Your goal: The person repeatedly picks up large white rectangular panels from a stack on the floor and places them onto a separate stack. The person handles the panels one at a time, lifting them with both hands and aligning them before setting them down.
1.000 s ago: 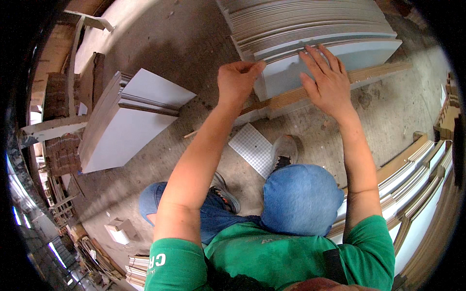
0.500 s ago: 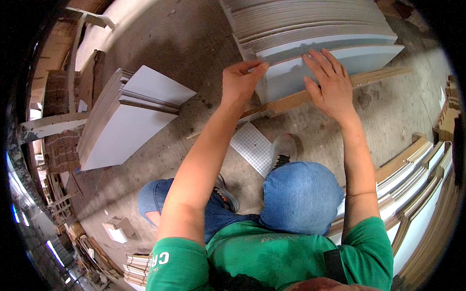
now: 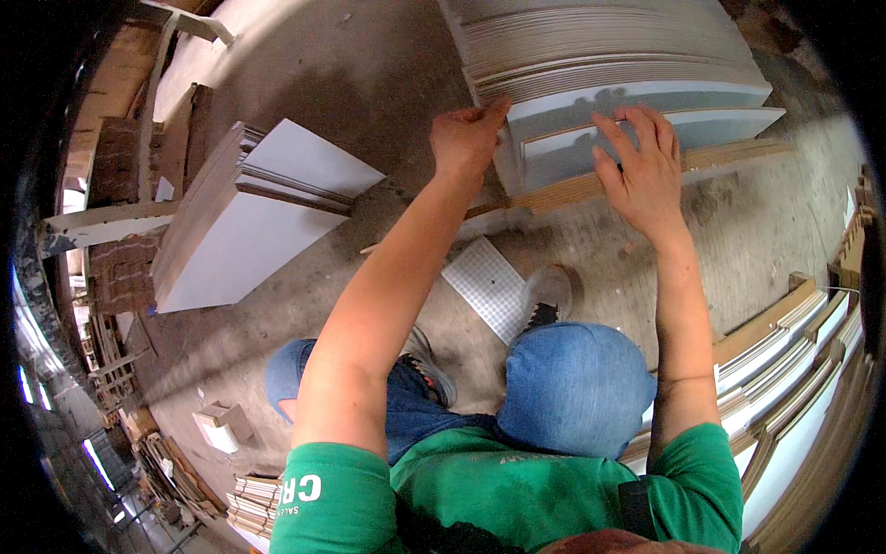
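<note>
A row of white-faced boards [image 3: 614,42] stands on edge, with pale edges packed close together. The front white board [image 3: 563,157] leans away from the row, leaving a gap at its top before another white board [image 3: 544,106]. My left hand [image 3: 466,140] is closed at the boards' upper left corner; what its fingertips pinch, if anything, is hard to make out. Over the front board's top edge my right hand [image 3: 643,171] has its fingers spread and bent, with the thumb before the board's face. Brown strips [image 3: 563,196] lie along the floor below the front board.
More white boards [image 3: 249,240] stand leaning at the left. A checked sheet [image 3: 487,286] lies beside my shoe [image 3: 548,294]. Stacked boards [image 3: 775,369] line the right, near my arm. A small carton [image 3: 221,427] sits on the floor at lower left.
The front board's top has tipped toward me, widening the gap behind it. My right hand's fingers have bent more at its edge. My left hand remains near the left corner.
</note>
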Tool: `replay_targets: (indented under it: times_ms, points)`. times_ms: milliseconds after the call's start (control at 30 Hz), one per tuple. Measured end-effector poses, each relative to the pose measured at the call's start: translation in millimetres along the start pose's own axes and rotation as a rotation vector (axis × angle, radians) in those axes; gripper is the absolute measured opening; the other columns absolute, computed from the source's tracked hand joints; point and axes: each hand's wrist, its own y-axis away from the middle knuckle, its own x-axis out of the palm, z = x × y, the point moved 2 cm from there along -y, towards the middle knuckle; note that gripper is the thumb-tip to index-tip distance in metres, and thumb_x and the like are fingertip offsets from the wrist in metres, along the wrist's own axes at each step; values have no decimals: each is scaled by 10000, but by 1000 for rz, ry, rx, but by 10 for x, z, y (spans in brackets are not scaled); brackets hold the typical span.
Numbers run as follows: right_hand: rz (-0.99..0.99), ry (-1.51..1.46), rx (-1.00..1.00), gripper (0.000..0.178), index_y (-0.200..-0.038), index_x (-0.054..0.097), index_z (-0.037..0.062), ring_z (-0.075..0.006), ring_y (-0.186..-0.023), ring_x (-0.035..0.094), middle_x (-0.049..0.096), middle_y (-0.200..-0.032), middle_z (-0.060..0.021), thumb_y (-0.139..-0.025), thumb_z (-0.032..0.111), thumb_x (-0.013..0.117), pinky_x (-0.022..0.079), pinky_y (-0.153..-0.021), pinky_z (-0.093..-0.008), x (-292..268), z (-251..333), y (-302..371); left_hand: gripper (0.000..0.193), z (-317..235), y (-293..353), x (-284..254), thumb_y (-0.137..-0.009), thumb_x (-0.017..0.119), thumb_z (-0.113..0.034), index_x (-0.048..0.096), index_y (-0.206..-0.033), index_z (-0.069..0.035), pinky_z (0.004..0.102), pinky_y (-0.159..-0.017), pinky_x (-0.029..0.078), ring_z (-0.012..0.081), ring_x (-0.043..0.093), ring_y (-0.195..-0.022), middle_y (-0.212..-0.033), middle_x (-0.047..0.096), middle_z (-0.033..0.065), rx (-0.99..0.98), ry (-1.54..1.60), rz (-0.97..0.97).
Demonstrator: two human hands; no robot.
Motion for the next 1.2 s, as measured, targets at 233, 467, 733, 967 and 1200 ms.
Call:
replay_targets:
  times_ms: [233, 467, 733, 967, 1200]
  points:
    - [-42, 29, -33, 304, -1047, 583, 151, -310, -1191, 351, 451, -1245, -43, -794, 307, 516, 294, -955, -489, -2, -33, -4, 327, -80, 58, 19, -710, 719, -300, 671, -727, 23, 268, -499, 427, 116, 539, -508, -557, 588, 58, 121, -47, -9]
    - [-65, 31, -56, 270, -992, 579, 127, -307, -1210, 344, 442, -1274, -31, -796, 299, 508, 287, -965, -486, 21, -44, -28, 276, -138, 144, -25, -734, 703, -269, 668, -786, -1, 253, -547, 419, 99, 525, -570, -647, 607, 30, 69, -36, 105]
    - [-47, -24, -69, 209, -913, 545, 99, -295, -1089, 464, 570, -1064, -60, -790, 266, 519, 306, -953, -463, 36, -67, -25, 218, -105, 146, -105, -732, 700, -243, 655, -815, -46, 242, -544, 414, 102, 519, -577, -709, 611, 21, -106, 73, 386]
    - [-47, -182, -18, 231, -943, 536, 89, -295, -936, 517, 576, -940, -70, -787, 258, 538, 354, -901, -438, -57, -53, 37, 319, -84, 29, 12, -732, 706, -323, 630, -738, -13, 257, -508, 422, 129, 562, -595, -703, 620, 56, -70, 15, 90]
    - [-29, -94, -91, 247, -972, 589, 97, -269, -932, 503, 573, -942, -56, -783, 248, 537, 370, -868, -428, -35, -39, 31, 251, -105, 60, 70, -702, 722, -193, 625, -699, 39, 276, -513, 466, 160, 580, -605, -709, 624, 100, -46, 238, -37]
